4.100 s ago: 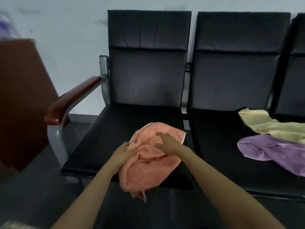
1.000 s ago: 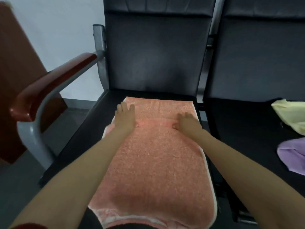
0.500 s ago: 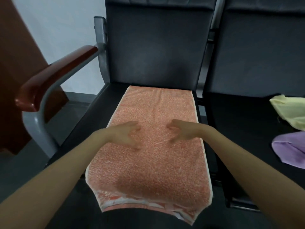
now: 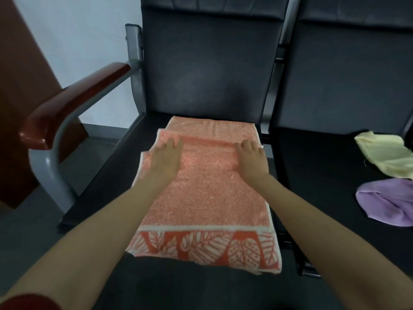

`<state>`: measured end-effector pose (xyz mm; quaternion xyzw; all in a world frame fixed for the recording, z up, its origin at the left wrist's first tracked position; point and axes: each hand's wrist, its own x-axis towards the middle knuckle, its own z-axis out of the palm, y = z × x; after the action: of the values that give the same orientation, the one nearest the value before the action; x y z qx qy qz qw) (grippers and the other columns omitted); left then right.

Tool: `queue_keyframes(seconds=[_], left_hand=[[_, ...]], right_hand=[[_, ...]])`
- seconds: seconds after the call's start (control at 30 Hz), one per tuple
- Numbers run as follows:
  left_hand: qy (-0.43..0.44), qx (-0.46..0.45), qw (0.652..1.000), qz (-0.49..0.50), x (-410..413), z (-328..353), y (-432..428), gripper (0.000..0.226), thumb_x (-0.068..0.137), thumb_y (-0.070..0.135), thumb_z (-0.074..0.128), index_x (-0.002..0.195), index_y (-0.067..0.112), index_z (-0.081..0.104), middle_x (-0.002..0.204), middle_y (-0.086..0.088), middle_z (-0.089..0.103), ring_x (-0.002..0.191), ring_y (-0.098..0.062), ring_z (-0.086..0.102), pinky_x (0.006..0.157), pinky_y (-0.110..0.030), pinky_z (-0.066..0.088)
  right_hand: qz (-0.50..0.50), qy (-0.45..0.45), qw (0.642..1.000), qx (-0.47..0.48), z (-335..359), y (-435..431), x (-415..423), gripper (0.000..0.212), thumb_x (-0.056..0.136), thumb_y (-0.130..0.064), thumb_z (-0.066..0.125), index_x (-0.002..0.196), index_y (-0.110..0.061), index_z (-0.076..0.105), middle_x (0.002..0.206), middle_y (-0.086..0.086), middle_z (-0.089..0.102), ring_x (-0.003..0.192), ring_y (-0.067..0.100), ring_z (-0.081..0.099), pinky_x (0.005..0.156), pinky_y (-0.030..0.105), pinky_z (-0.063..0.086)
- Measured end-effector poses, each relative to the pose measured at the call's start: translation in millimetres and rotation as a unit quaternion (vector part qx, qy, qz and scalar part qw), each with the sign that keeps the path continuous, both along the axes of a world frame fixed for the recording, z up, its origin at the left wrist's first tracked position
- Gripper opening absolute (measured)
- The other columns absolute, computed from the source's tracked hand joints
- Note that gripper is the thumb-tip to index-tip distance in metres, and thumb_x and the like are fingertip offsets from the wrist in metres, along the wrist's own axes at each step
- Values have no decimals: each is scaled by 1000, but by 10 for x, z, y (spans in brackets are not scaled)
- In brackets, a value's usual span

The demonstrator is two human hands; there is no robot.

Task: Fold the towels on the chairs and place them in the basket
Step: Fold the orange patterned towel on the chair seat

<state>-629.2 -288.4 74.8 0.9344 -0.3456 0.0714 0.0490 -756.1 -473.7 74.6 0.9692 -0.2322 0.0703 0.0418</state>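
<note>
An orange towel [image 4: 207, 198] with a leaf-patterned border lies spread along the seat of the left black chair [image 4: 116, 175], its near end hanging over the front edge. A folded-over layer shows near its far end. My left hand [image 4: 166, 158] presses flat on the towel's left part, fingers straight. My right hand [image 4: 251, 158] lies flat on the right part, close to the towel's right edge. A crumpled yellow towel [image 4: 386, 153] and a crumpled purple towel [image 4: 388, 201] lie on the seat of the chair to the right. No basket is in view.
A red-brown wooden armrest [image 4: 73, 101] on a grey metal frame stands left of the seat. A dark wooden cabinet [image 4: 20, 86] is at far left against a pale wall. The black backrests [image 4: 207, 63] rise behind the seats. Dark floor lies below.
Both hands slid from the towel's middle toward its far end and now lie flat there. The leaf border at the near end shows more fully. Earlier still the towel was a crumpled heap.
</note>
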Motion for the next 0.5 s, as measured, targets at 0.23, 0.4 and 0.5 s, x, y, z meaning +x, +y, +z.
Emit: queue_keyframes(seconds=[0.23, 0.4, 0.5], left_hand=[[177, 17, 980, -92, -221, -39, 475, 38, 91, 48, 53, 117, 20, 51, 112, -1, 61, 93, -17, 57, 84, -35, 50], [304, 126, 933, -144, -158, -15, 708, 79, 85, 60, 55, 150, 30, 21, 159, 8, 7, 146, -15, 5, 118, -35, 8], [281, 152, 941, -116, -93, -14, 509, 79, 91, 58, 46, 153, 26, 9, 160, 6, -4, 147, -16, -2, 117, -35, 1]], right_hand=[[81, 37, 980, 177, -87, 342, -428, 32, 95, -32, 50, 121, -13, 54, 121, 6, 48, 115, 24, 45, 93, 34, 41], [76, 217, 933, 275, 158, 272, -474, 85, 82, -50, 66, 150, -24, 23, 153, 0, 17, 140, 25, 20, 114, 46, 27], [61, 287, 915, 277, 196, 98, -273, 95, 81, -44, 69, 153, -22, 11, 159, 1, 3, 145, 27, 11, 117, 46, 20]])
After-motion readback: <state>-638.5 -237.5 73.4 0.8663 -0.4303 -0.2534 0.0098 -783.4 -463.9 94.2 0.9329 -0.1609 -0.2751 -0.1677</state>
